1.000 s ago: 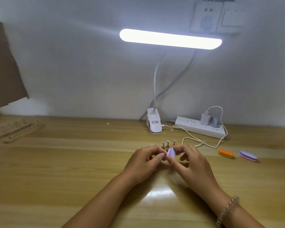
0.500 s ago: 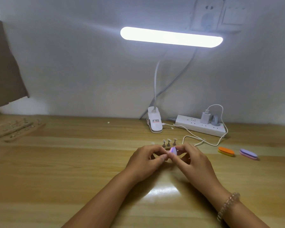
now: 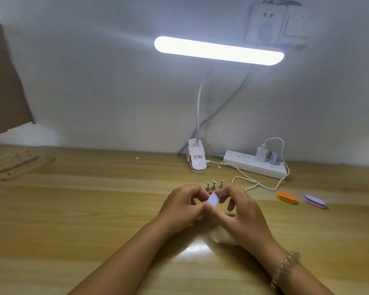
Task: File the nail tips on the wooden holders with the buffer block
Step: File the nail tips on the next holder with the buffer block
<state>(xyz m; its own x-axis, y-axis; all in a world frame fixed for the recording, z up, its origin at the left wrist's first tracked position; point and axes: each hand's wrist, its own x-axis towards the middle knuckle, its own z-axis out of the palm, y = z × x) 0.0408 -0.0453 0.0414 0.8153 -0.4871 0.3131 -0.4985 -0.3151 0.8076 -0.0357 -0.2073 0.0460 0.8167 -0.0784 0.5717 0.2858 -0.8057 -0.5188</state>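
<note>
Both hands meet over the middle of the wooden table (image 3: 94, 220). My right hand (image 3: 241, 211) pinches a small pale purple buffer block (image 3: 213, 200) between thumb and fingers. My left hand (image 3: 183, 207) has its fingers curled against the block's left side; what it holds is hidden behind the fingers. Just behind the hands stand three nail tips on small stands (image 3: 213, 185). Wooden holders (image 3: 15, 165) with several tips lie at the far left of the table.
An orange buffer block (image 3: 286, 197) and a purple one (image 3: 314, 201) lie to the right. A clip lamp base (image 3: 197, 156), a white power strip (image 3: 256, 165) and its cable sit at the back by the wall.
The buffer block has tilted and shifted slightly between my fingers, its pale face now turned toward me. Both hands stay in the same spot.
</note>
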